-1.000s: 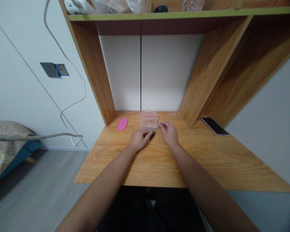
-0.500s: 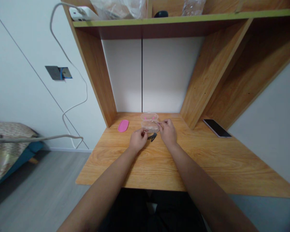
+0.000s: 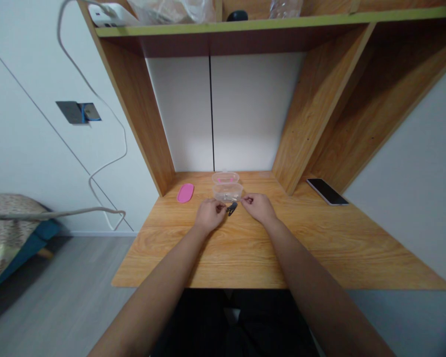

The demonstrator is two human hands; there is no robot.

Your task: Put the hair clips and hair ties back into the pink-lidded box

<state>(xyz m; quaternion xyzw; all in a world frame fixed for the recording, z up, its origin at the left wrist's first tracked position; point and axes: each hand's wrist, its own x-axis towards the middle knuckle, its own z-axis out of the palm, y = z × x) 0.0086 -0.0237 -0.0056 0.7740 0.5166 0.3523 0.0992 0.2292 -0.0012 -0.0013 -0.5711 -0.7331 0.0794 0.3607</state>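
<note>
A small clear plastic box (image 3: 227,190) with its lid tipped open stands on the wooden desk (image 3: 267,248), with something pink inside. A small black clip (image 3: 231,208) lies or is held just in front of the box. My left hand (image 3: 208,215) is closed in a pinch at the clip's left end. My right hand (image 3: 258,207) is also pinched, a little right of the clip, holding something too small to name. Both hands sit just short of the box.
A pink oval piece (image 3: 185,193) lies left of the box. A dark phone (image 3: 326,191) rests in the right alcove. Wooden side panels flank the desk recess, with a shelf (image 3: 245,25) overhead. A white cable (image 3: 107,163) hangs on the left wall.
My right hand has drawn back from the box's rim toward me. My left hand has stayed pinched at the black clip. The view has shifted slightly.
</note>
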